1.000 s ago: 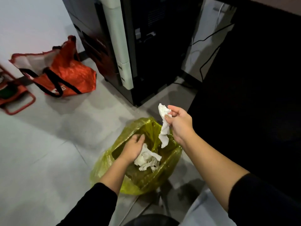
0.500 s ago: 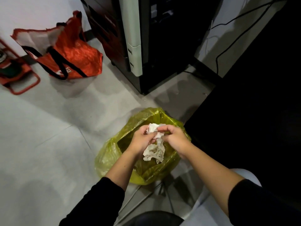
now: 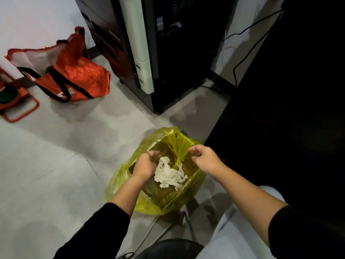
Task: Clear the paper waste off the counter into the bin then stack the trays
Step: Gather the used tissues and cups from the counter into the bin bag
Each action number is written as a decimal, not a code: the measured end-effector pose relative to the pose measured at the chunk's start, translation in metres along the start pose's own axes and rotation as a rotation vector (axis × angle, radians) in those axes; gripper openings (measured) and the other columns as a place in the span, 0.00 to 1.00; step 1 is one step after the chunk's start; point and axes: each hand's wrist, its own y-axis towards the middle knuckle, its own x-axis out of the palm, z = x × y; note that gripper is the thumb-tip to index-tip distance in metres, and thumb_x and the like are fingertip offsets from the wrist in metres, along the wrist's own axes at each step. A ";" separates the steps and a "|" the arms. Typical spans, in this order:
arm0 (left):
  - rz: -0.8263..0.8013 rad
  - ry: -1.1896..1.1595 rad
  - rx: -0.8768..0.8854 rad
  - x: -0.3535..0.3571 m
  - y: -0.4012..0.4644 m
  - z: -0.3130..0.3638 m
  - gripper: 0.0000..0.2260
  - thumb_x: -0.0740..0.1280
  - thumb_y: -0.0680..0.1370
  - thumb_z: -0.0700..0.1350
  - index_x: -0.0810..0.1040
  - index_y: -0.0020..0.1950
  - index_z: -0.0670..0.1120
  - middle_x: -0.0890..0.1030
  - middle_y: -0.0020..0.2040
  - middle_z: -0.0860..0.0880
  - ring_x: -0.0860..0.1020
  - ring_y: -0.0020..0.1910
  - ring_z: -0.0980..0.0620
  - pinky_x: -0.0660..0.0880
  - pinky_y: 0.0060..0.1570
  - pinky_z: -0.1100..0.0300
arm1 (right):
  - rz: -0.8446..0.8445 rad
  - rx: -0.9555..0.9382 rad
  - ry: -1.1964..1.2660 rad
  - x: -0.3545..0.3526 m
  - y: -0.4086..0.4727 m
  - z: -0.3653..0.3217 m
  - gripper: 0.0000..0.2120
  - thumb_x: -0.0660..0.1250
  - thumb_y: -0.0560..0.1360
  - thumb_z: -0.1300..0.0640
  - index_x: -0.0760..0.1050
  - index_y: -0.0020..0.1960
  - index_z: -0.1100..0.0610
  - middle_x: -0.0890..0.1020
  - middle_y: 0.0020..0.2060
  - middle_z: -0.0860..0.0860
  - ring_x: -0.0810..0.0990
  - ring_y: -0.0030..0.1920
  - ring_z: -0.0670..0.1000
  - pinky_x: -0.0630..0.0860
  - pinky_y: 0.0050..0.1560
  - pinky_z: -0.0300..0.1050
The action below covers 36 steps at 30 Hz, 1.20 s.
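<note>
Nearest: black sleeves [image 3: 97, 232] frame the bottom edge; both forearms reach forward and down over the bin; a dark rounded shape [image 3: 168, 247] sits at the bottom centre, too dim to identify.
Bin: a bin with a yellow liner [image 3: 121, 187] stands on the grey floor [image 3: 46, 174], mouth facing up; it is just beside the dark mass [image 3: 289, 109] on the right.
Paper waste: crumpled white paper waste [image 3: 169, 174] lies inside the liner, a loose clump of twisted strips; its long axis runs roughly from upper left to lower right across the opening.
Left hand: the left hand [image 3: 144, 164] is lowered into the bin mouth, back of the hand up, fingers curled downward beside the upper end of the paper; whether it grips the paper cannot be told.
Right hand: the right hand [image 3: 204, 158] hovers over the right rim of the liner, fingers loosely curled with thumb and forefinger close together; it has hold of nothing visible.
Beyond: a tall dark machine [image 3: 168, 53] with a pale vertical panel stands behind the bin; black cables [image 3: 248, 45] trail beside it.
Farthest left: an orange bag [image 3: 74, 79] with black straps slumps against the wall; an orange frame [image 3: 22, 113] lies at the left edge.
</note>
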 end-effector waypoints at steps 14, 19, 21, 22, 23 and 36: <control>0.161 -0.074 0.704 -0.014 -0.086 0.167 0.12 0.63 0.78 0.37 0.79 0.58 0.49 0.78 0.55 0.56 0.75 0.55 0.62 0.69 0.58 0.68 | 0.281 -0.399 -0.182 -0.136 -0.110 -0.044 0.18 0.61 0.78 0.61 0.70 0.67 0.55 0.70 0.63 0.51 0.70 0.63 0.49 0.63 0.59 0.32; 0.181 -0.058 0.952 -0.004 -0.134 0.241 0.13 0.64 0.77 0.37 0.78 0.55 0.54 0.78 0.53 0.61 0.74 0.56 0.65 0.69 0.57 0.69 | 0.504 -0.547 -0.282 -0.205 -0.183 -0.044 0.19 0.63 0.78 0.59 0.69 0.68 0.53 0.69 0.64 0.48 0.68 0.65 0.46 0.61 0.61 0.31; 0.166 -0.052 1.064 0.007 -0.152 0.273 0.14 0.65 0.77 0.37 0.78 0.54 0.55 0.78 0.52 0.62 0.75 0.56 0.65 0.70 0.56 0.69 | 0.614 -0.602 -0.334 -0.233 -0.210 -0.040 0.19 0.64 0.76 0.60 0.69 0.67 0.55 0.71 0.62 0.50 0.69 0.65 0.48 0.62 0.64 0.34; 0.154 -0.051 1.112 0.014 -0.162 0.288 0.14 0.65 0.77 0.37 0.78 0.54 0.55 0.78 0.52 0.61 0.75 0.55 0.65 0.70 0.56 0.70 | 0.662 -0.627 -0.357 -0.248 -0.222 -0.037 0.20 0.64 0.76 0.61 0.70 0.67 0.57 0.72 0.61 0.52 0.69 0.64 0.50 0.63 0.64 0.36; 0.128 -0.058 1.147 0.022 -0.172 0.303 0.14 0.65 0.77 0.37 0.79 0.54 0.55 0.78 0.52 0.61 0.75 0.55 0.65 0.70 0.55 0.71 | 0.705 -0.641 -0.376 -0.262 -0.234 -0.033 0.20 0.65 0.75 0.62 0.70 0.66 0.58 0.72 0.60 0.53 0.70 0.63 0.52 0.62 0.65 0.37; -0.065 0.351 1.359 0.157 -0.210 0.475 0.18 0.65 0.76 0.52 0.72 0.67 0.55 0.70 0.63 0.53 0.64 0.67 0.53 0.63 0.68 0.55 | 1.125 -0.102 -0.616 -0.403 -0.321 0.059 0.18 0.60 0.78 0.55 0.67 0.67 0.52 0.68 0.65 0.49 0.63 0.65 0.54 0.66 0.64 0.52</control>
